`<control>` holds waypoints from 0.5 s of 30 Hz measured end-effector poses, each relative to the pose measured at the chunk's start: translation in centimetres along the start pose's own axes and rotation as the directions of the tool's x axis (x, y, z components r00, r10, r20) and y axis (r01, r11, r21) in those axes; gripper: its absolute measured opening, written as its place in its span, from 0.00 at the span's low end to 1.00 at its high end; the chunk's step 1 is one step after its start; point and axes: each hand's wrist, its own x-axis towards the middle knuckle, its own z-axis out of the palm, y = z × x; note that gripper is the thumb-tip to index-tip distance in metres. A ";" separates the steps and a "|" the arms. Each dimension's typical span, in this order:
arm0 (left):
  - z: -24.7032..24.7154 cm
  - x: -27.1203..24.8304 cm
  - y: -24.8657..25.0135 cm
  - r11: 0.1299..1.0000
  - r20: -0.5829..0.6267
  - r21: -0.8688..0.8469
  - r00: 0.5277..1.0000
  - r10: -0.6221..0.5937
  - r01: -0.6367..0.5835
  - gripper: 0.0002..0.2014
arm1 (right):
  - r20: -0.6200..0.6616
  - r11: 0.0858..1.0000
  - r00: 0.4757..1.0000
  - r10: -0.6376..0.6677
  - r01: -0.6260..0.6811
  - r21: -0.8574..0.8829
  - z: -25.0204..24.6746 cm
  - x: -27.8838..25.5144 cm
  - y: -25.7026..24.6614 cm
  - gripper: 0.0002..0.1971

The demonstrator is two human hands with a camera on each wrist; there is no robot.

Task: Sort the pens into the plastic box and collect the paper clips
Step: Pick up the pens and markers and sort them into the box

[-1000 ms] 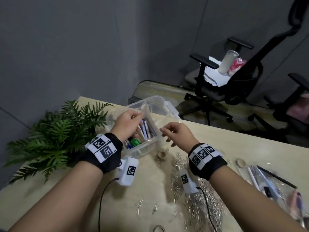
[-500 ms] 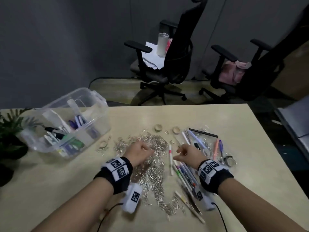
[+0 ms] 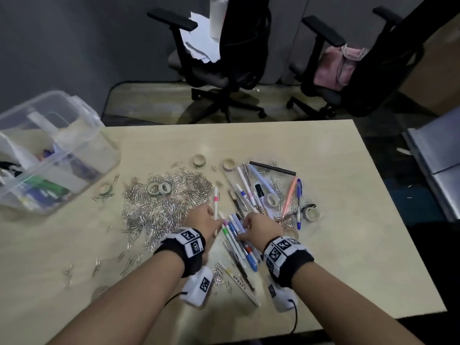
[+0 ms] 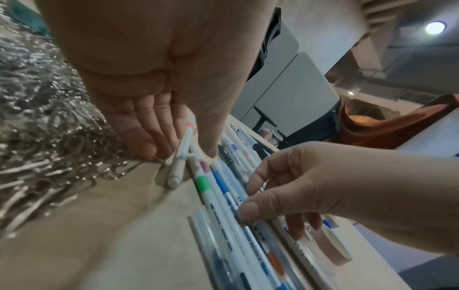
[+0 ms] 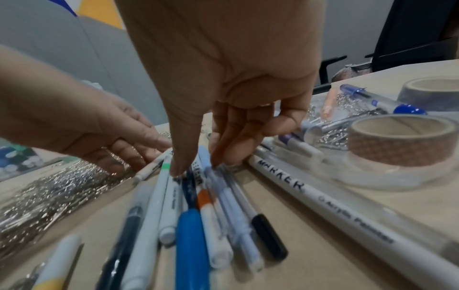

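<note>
My two hands close in on the bundle of pens lying on the counter, well to the right of the plastic box, which already holds several markers. My right hand has thumb and fingertips curled down onto the middle of the bundle, pinching at a light-blue barrel without lifting it yet; my left hand lies with fingers nearly straight, pressing against a white pen with a pink band at the bundle's left edge, gripping nothing. The heap of paper clips spreads between the bundle and the box, touching my left fingers. More pens, rolls of tape and a clear pouch sit just right of the bundle. The risk, as I judge it: the round barrels lie side by side, so a shallow pinch may let some roll free and scatter, and my left fingers could drag loose clips into the gather, mixing them into the box with the pens.
</note>
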 end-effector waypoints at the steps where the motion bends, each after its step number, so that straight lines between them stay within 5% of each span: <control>1: 0.1 0.3 0.1 1.000 -0.004 0.019 1.000 -0.003 0.003 0.16 | -0.008 1.000 1.000 0.000 0.000 -0.022 0.1 0.1 -0.1 0.17; 10: 0.1 2.5 1.7 0.986 -0.028 0.150 0.997 -0.067 0.071 0.18 | -0.066 1.000 0.998 -0.017 0.017 0.007 0.2 1.9 -1.1 0.21; 15: -0.4 3.4 1.6 0.996 -0.073 -0.057 0.994 -0.078 0.074 0.14 | -0.094 0.997 0.995 -0.024 0.031 0.065 -0.4 2.0 -0.5 0.18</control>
